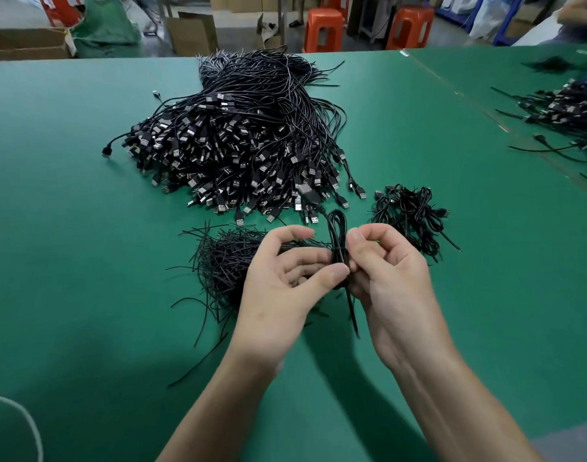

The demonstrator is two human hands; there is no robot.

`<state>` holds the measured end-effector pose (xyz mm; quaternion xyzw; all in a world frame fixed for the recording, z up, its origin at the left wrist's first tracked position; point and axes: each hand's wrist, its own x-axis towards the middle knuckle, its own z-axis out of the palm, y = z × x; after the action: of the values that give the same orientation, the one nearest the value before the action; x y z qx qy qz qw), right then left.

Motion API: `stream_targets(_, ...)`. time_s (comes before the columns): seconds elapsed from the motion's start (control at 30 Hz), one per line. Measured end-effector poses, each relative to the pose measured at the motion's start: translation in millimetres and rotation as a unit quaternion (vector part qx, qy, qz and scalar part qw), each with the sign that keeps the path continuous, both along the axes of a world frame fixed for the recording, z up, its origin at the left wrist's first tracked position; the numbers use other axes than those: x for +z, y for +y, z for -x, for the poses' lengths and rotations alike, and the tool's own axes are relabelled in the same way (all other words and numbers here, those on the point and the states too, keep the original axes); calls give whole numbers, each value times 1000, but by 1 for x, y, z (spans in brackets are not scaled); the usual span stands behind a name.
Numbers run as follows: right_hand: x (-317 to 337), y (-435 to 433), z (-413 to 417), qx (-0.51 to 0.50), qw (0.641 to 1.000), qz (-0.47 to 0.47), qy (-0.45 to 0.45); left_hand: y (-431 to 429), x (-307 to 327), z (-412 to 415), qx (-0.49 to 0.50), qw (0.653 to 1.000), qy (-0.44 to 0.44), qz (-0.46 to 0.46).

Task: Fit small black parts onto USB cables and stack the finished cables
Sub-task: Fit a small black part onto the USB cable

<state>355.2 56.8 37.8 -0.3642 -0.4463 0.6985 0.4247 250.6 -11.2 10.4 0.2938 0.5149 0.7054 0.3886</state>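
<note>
Green table (69, 261) — left grip (285, 285), right grip (392, 278) both pinch one looped cable (337, 228) (pile (252, 145) behind).

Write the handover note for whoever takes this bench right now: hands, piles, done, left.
Left hand: pinches the looped cable at its waist.
Right hand: pinches the same cable from the other side.
Things: big cable pile mid-table; loose black ties partly behind the left hand; finished stack beyond the right hand.
Done: only that small stack.
Left: finish this cable (the fingers hide its tie), stack it, then work through the big pile.
</note>
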Motion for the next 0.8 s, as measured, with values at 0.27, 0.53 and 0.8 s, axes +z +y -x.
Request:
stream_targets(0.27,3,1,-2,30,997,63,32,-1,6,7,49,928,368,-29)
stream_targets(0.53,0,0,-5,23,1000,-4,0,-7,9,14,-38,960,278,-4)
stream_targets(0.8,-1,-2,-2,-4,993,-96,-74,-4,5,12,-28,996,85,15)
